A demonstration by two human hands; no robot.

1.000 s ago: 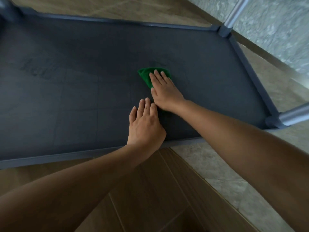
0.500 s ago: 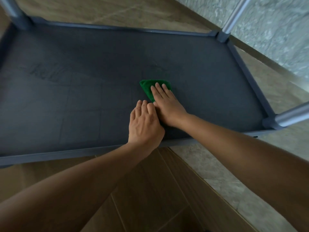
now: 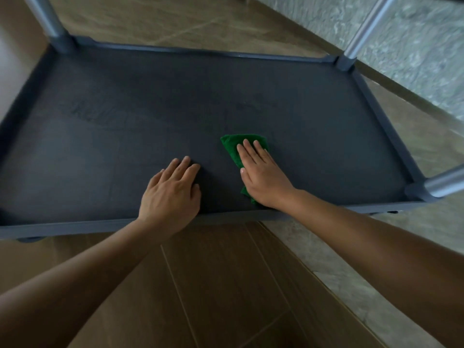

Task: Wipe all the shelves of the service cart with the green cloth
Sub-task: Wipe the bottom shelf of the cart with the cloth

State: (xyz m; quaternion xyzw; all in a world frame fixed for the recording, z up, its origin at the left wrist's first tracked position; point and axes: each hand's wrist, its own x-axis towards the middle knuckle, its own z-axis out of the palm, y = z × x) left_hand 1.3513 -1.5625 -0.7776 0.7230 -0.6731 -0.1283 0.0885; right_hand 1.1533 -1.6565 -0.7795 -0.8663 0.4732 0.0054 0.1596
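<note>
A dark grey cart shelf (image 3: 125, 136) with a raised rim fills the upper half of the head view. The green cloth (image 3: 232, 146) lies flat on it, near the front edge and right of centre. My right hand (image 3: 263, 177) presses on the cloth with straight fingers and covers most of it. My left hand (image 3: 172, 194) rests flat on the bare shelf to the left of the cloth, a hand's width away, its heel over the front rim.
Silver posts rise from the shelf corners at back left (image 3: 47, 18), back right (image 3: 361, 31) and front right (image 3: 444, 183). Below the front rim lies wooden flooring (image 3: 226, 285); stone tiles and a pale wall (image 3: 414, 46) run along the right.
My right hand has slid the cloth back toward the front edge. My left hand has moved apart from the right hand, to the left. More of the shelf is in view.
</note>
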